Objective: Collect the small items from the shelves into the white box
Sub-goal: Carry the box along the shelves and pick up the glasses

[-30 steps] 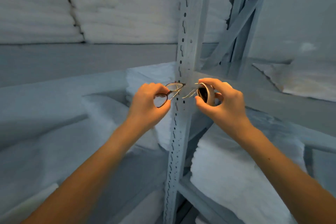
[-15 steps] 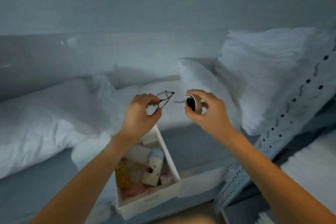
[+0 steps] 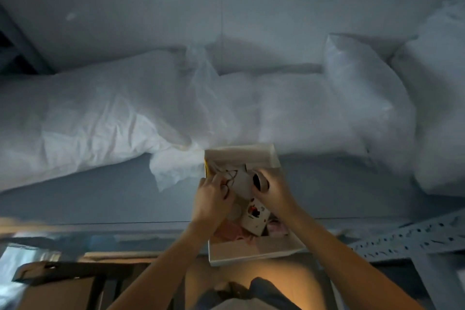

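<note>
Glasses (image 3: 230,176) in left grip (image 3: 214,195) — over white box (image 3: 254,250)

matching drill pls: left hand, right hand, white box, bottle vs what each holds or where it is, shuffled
1 left hand
2 right hand
3 white box
4 bottle

a lying inside the box
b holds the tape roll
c on the shelf ledge, open top
d holds the glasses

Pairs: 1-d, 2-b, 3-c, 4-a

White box (image 3: 254,250): sitting open on shelf edge, holding items.
Eyeglasses (image 3: 229,175): hanging over box.
Tape roll (image 3: 260,182): hovering over box.
</note>
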`<state>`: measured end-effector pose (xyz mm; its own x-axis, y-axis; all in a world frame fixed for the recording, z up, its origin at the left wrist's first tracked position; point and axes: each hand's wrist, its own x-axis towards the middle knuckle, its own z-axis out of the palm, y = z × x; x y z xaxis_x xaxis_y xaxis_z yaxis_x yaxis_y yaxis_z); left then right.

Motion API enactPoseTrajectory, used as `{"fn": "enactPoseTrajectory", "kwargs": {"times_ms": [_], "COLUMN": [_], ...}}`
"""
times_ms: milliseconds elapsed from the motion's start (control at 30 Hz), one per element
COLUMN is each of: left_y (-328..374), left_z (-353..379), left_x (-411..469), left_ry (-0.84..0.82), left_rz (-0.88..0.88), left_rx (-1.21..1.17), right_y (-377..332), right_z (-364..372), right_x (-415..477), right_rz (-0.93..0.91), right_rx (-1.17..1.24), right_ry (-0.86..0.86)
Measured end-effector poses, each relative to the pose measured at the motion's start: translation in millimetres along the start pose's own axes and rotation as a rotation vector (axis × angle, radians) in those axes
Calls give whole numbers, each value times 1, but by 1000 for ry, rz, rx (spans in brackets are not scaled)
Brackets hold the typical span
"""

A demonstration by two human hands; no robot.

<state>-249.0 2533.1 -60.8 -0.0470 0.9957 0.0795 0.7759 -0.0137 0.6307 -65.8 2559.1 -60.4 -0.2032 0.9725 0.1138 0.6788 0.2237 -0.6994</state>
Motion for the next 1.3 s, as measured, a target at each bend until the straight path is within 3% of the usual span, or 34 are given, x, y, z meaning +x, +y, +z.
{"fn": "enactPoseTrajectory", "kwargs": {"times_ms": [167, 267, 400, 567, 700, 800, 1000, 1300], "left_y": [20, 19, 13, 2, -16, -27, -46, -52], "left_z": [25, 34, 24, 2, 3, 6, 19, 5], "left_x": [-4, -8, -7, -20, -39, -49, -51, -51], "left_ry": [-66, -64, 54, 132, -55, -174, -294, -341], "left_rz": [-17, 16, 51, -44, -363, -482, -422, -292], "left_rx": [294, 295, 153, -46, -252, -401, -474, -754], "right_y": [16, 17, 23, 38, 56, 58, 56, 37], "right_z": [11, 11, 7, -17, -27, -28, -19, -10], "right_x": [-7, -6, -6, -18, -34, -46, -60, -71], "right_rz": [-70, -145, -107, -119, 46, 152, 329, 391], "right_rx": [-214, -218, -110, -58, 24, 133, 312, 327], "right_ry": [-158, -225, -254, 16, 9, -75, -162, -72]}}
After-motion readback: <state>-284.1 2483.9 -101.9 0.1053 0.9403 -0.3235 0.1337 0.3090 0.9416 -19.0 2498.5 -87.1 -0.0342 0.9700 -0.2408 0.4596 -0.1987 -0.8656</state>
